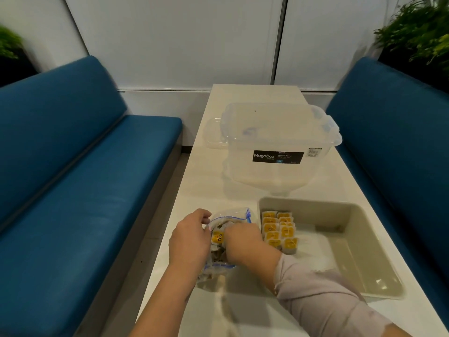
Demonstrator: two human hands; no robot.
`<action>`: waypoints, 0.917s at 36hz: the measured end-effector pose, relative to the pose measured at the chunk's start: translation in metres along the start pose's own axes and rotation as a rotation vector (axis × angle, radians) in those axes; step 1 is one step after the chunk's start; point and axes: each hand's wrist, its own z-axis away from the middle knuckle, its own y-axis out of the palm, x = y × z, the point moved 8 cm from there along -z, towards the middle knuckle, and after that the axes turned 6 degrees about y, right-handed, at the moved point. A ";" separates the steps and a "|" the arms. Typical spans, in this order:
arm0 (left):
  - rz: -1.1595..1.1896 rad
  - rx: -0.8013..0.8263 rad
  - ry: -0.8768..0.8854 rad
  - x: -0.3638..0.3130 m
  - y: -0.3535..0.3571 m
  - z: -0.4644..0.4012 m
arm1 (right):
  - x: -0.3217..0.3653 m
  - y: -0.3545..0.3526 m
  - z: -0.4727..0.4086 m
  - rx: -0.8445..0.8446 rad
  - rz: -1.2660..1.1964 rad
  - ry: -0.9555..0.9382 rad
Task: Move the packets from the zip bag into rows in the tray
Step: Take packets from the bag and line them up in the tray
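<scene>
Head view: zip bag (220, 242) flat on white table (206, 181), touching left wall of beige tray (345, 229). Left hand (188, 242) pinching bag's open mouth. Right hand (245, 244) reaching into bag, fingers hidden, grip unclear. Yellow packets (279, 232) lined in two rows at tray's left end; more packets (217, 237) inside bag. Clear storage box (274, 147) beyond tray.
</scene>
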 end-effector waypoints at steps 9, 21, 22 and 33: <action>-0.020 -0.001 0.018 0.000 -0.001 -0.002 | -0.006 -0.007 -0.003 0.020 -0.185 0.035; -0.028 0.051 0.019 -0.002 0.000 -0.002 | -0.039 -0.048 -0.003 -0.059 -0.351 0.013; -0.021 0.061 0.026 -0.003 0.000 -0.001 | -0.040 -0.049 -0.003 -0.049 -0.371 0.013; -0.019 0.188 0.199 -0.023 0.003 -0.002 | -0.036 -0.078 0.006 -0.013 -0.538 -0.185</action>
